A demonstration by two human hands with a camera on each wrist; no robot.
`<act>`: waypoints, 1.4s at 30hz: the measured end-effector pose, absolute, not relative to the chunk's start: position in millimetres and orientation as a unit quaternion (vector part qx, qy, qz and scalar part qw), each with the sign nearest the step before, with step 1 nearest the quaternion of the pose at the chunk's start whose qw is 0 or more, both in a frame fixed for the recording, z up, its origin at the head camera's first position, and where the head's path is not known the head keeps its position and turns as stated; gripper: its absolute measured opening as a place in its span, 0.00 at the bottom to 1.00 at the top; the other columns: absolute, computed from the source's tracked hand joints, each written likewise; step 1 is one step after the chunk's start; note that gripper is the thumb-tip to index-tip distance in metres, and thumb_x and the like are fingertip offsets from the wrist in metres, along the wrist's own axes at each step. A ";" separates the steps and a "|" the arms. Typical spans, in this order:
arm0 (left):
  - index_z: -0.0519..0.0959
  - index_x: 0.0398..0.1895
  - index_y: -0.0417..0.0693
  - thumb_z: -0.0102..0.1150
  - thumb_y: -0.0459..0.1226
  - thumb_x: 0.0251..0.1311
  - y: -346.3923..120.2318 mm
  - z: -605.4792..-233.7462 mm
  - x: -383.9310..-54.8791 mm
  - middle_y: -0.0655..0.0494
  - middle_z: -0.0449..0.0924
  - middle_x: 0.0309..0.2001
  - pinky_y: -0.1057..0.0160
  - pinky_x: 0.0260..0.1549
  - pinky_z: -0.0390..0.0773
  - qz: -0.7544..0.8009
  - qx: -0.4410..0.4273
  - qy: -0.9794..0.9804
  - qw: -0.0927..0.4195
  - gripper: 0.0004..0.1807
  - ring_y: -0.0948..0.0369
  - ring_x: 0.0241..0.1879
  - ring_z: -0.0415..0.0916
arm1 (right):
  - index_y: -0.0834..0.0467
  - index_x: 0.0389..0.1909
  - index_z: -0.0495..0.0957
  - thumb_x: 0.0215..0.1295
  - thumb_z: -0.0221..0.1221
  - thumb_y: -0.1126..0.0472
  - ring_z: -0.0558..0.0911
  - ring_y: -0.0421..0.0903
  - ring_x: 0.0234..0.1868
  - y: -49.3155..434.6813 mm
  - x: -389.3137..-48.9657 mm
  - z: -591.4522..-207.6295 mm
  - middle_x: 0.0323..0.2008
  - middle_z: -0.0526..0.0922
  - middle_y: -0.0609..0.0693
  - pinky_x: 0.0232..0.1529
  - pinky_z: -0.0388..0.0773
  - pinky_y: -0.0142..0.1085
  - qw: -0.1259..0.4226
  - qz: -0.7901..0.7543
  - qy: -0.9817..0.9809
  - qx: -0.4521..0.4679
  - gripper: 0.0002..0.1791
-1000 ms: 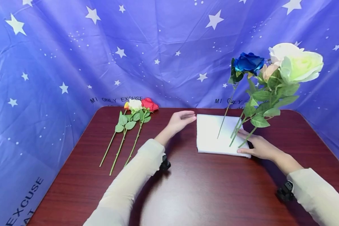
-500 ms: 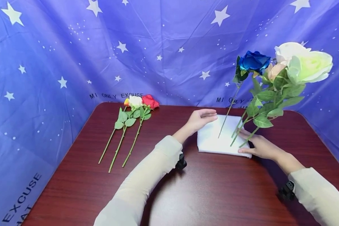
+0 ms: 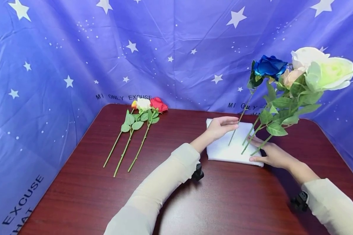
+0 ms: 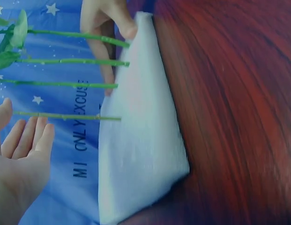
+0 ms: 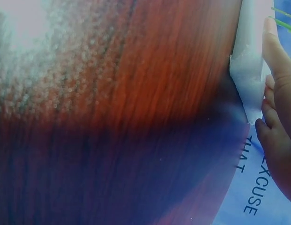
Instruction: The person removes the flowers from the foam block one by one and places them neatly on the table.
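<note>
A white foam-like block lies on the table, with several artificial flowers standing in it. Nearest the left hand is the blue rose; pale pink, white and greenish-white blooms lean to the right. My left hand hovers over the block, fingers extended and holding nothing. In the left wrist view, the blue rose's thin stem passes between its thumb and fingers. My right hand rests on the block's right edge, thumb toward the front and fingers extended behind the stems, which partly hide them.
To the left on the brown wooden table lie a red rose, a white rose and an orange-yellow bud, stems toward the front. A blue star-patterned cloth hangs behind the table.
My left hand has moved right, from beside the block's left edge to the blue rose's stem. The right hand stays on the block. The head view has shifted slightly.
</note>
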State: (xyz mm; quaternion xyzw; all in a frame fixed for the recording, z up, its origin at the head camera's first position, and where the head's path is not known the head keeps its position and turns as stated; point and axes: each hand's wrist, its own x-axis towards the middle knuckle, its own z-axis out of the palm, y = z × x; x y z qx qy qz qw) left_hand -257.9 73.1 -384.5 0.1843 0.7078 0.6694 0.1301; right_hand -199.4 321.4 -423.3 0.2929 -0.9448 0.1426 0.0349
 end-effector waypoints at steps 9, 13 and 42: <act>0.82 0.50 0.38 0.63 0.32 0.60 82.0 -383.8 -253.5 0.42 0.84 0.48 0.77 0.43 0.82 0.715 0.172 0.670 0.102 0.15 0.51 0.51 0.82 | 0.67 0.63 0.70 0.52 0.69 0.50 0.71 0.64 0.62 322.3 -199.3 -425.6 0.64 0.69 0.70 0.56 0.38 0.00 0.042 0.153 -0.942 0.295 0.40; 0.81 0.47 0.30 0.61 0.27 0.59 80.5 -385.8 -254.3 0.33 0.83 0.46 0.69 0.43 0.86 0.753 0.169 0.628 0.103 0.13 0.42 0.48 0.82 | 0.66 0.64 0.69 0.51 0.70 0.50 0.71 0.62 0.63 323.1 -199.5 -426.2 0.64 0.69 0.70 0.56 0.39 0.00 0.045 0.154 -0.942 0.295 0.41; 0.81 0.42 0.23 0.59 0.24 0.59 76.9 -392.2 -256.3 0.27 0.82 0.41 0.66 0.39 0.87 0.782 0.127 0.610 0.031 0.10 0.41 0.44 0.83 | 0.67 0.63 0.70 0.49 0.71 0.51 0.75 0.67 0.57 322.2 -198.8 -426.3 0.63 0.70 0.71 0.52 0.51 0.04 0.053 0.152 -0.941 0.296 0.42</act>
